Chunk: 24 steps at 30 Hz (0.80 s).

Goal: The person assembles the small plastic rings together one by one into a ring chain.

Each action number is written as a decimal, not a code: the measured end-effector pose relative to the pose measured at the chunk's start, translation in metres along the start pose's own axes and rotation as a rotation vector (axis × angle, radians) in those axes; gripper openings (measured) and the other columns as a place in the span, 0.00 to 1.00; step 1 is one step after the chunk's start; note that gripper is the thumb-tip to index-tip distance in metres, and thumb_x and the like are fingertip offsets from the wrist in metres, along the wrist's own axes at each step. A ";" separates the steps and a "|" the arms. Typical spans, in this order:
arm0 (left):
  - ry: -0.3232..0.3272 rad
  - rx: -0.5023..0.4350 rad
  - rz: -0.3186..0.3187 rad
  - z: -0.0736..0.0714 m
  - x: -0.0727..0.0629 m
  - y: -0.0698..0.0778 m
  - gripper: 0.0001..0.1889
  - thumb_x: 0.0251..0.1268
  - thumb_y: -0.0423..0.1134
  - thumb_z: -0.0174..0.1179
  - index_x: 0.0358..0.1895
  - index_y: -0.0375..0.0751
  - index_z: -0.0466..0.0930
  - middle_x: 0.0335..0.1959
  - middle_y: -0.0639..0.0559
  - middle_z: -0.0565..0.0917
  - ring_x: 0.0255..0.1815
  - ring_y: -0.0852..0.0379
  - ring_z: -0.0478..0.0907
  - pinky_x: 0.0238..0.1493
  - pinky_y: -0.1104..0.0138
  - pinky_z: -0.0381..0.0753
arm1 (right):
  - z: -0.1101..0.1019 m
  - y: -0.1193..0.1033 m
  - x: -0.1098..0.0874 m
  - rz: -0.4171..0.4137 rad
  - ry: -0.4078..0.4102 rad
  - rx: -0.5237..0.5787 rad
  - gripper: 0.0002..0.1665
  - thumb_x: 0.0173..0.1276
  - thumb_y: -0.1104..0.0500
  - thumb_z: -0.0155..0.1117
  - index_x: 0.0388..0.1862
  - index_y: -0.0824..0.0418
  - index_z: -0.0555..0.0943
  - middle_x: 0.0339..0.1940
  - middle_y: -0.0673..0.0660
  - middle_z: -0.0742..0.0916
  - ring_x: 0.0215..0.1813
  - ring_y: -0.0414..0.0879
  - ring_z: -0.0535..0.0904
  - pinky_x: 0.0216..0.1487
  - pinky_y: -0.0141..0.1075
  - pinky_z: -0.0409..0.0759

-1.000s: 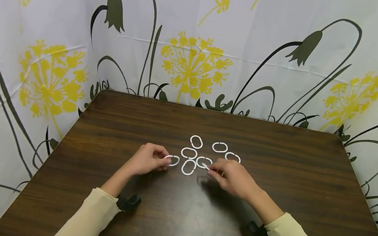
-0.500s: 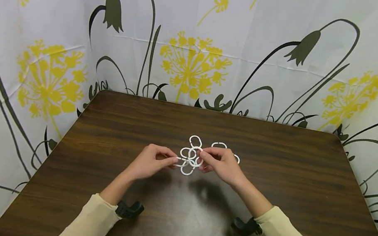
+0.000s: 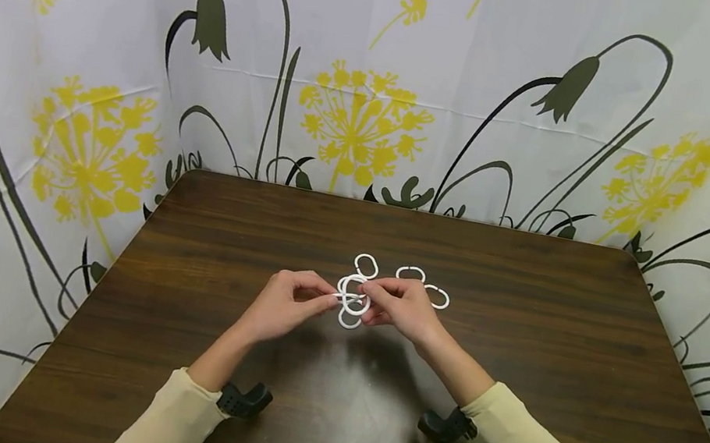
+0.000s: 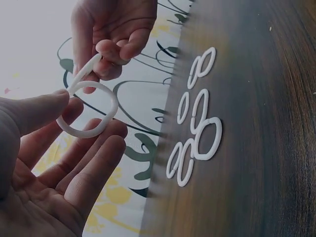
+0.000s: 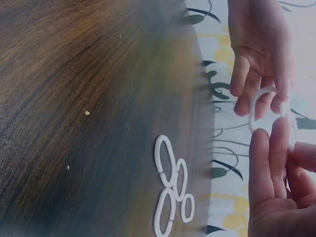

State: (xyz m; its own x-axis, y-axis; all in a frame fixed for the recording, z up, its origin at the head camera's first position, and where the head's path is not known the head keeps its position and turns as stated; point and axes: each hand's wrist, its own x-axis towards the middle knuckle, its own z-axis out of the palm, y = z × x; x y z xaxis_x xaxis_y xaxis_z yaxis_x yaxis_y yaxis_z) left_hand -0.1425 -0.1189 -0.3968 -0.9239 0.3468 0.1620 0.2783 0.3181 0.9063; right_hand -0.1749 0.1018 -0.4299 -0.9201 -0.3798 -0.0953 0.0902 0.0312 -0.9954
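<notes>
My left hand (image 3: 290, 305) pinches a white oval plastic curtain ring (image 4: 81, 134) between thumb and index finger, its other fingers spread out below. Opposite it, my right hand (image 3: 407, 310) pinches a second white ring (image 4: 85, 72) by one end. In the left wrist view the two rings cross close to my left thumb tip; whether they are linked, I cannot tell. Both rings are held up above the table. Beneath and beyond the hands, more rings of the same kind lie flat, among them a far ring (image 3: 378, 267) and a ring at the right (image 3: 448, 300).
The dark wood-grain table (image 3: 240, 225) reaches back to a white curtain (image 3: 374, 35) printed with yellow and green flowers. In the left wrist view several loose rings (image 4: 219, 133) lie close together, some touching. A black wrist strap (image 3: 245, 400) shows at the left cuff.
My right hand has lifted its ring and moved left to meet the left hand. The left hand has shifted slightly right. The two held rings now overlap in the head view.
</notes>
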 end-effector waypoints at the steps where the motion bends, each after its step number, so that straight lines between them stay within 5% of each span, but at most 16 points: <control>1: 0.002 -0.004 0.006 0.000 0.000 0.000 0.06 0.62 0.28 0.65 0.38 0.26 0.85 0.33 0.41 0.85 0.32 0.54 0.82 0.32 0.71 0.79 | 0.000 0.000 0.000 0.004 0.006 0.002 0.17 0.72 0.61 0.61 0.47 0.77 0.82 0.26 0.56 0.85 0.25 0.42 0.83 0.35 0.40 0.86; 11: 0.018 -0.088 0.046 0.005 0.007 -0.036 0.08 0.64 0.31 0.66 0.40 0.28 0.85 0.36 0.43 0.85 0.34 0.57 0.83 0.35 0.68 0.83 | -0.002 0.006 0.002 0.041 0.049 -0.013 0.18 0.69 0.62 0.65 0.47 0.78 0.81 0.22 0.55 0.86 0.23 0.41 0.83 0.33 0.38 0.86; 16: 0.024 -0.146 0.034 0.002 0.006 -0.038 0.09 0.66 0.33 0.65 0.42 0.28 0.85 0.38 0.39 0.85 0.36 0.47 0.85 0.38 0.64 0.86 | -0.005 0.010 0.002 0.089 0.014 0.004 0.18 0.70 0.62 0.63 0.49 0.78 0.81 0.25 0.56 0.86 0.25 0.42 0.84 0.33 0.39 0.86; 21: 0.036 -0.190 0.051 -0.001 0.007 -0.037 0.09 0.68 0.32 0.62 0.43 0.26 0.83 0.39 0.33 0.84 0.35 0.56 0.84 0.38 0.62 0.86 | -0.010 0.014 0.002 0.114 -0.046 0.005 0.21 0.72 0.61 0.61 0.52 0.80 0.78 0.30 0.64 0.86 0.26 0.43 0.85 0.36 0.42 0.86; 24: 0.049 -0.205 0.049 -0.001 0.007 -0.035 0.09 0.68 0.31 0.62 0.42 0.26 0.83 0.38 0.35 0.84 0.35 0.52 0.85 0.38 0.60 0.86 | -0.014 0.018 0.004 0.103 -0.058 -0.025 0.20 0.73 0.62 0.59 0.51 0.81 0.78 0.33 0.70 0.85 0.26 0.44 0.85 0.35 0.43 0.86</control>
State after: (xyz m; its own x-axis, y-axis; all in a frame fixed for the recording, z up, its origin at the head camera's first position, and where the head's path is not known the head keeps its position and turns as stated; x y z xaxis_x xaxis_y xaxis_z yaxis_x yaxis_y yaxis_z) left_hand -0.1593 -0.1282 -0.4274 -0.9237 0.3124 0.2220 0.2684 0.1140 0.9565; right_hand -0.1818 0.1139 -0.4478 -0.8830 -0.4258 -0.1975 0.1731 0.0957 -0.9802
